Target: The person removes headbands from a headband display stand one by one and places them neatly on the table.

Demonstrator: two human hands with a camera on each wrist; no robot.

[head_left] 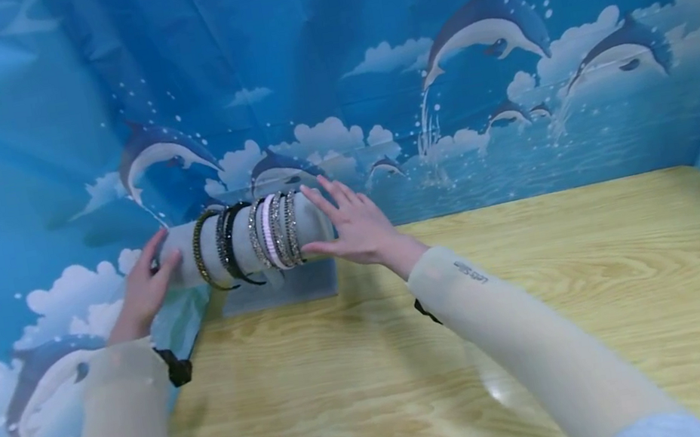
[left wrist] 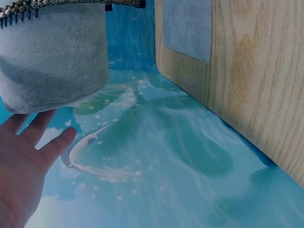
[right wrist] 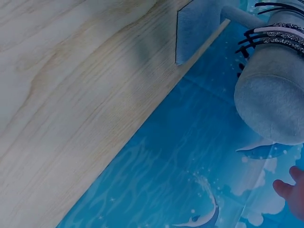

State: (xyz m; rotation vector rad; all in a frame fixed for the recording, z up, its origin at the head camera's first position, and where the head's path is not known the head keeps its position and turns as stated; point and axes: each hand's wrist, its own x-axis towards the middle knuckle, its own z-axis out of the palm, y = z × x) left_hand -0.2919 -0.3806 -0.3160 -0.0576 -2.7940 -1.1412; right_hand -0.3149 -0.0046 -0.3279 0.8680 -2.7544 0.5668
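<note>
A grey fabric headband stand has a horizontal roll [head_left: 244,241] raised over a flat grey base [head_left: 305,285]. Several headbands ring the roll: a gold-brown beaded one [head_left: 198,252], black ones [head_left: 229,242], a pale pink one [head_left: 267,233] and glittery silver ones [head_left: 292,228]. At the roll's left end is my left hand [head_left: 144,285], its fingertips right at the end edge in the left wrist view. My right hand [head_left: 361,228], fingers spread, is beside the right end. In the right wrist view, its fingertips [right wrist: 283,189] show apart from the roll's round end [right wrist: 268,107].
The stand is at the back left of a wood-grain table [head_left: 481,350]. Behind and along the left side hangs a blue sheet [head_left: 322,39] printed with dolphins and clouds. Table surface extends to the front and right.
</note>
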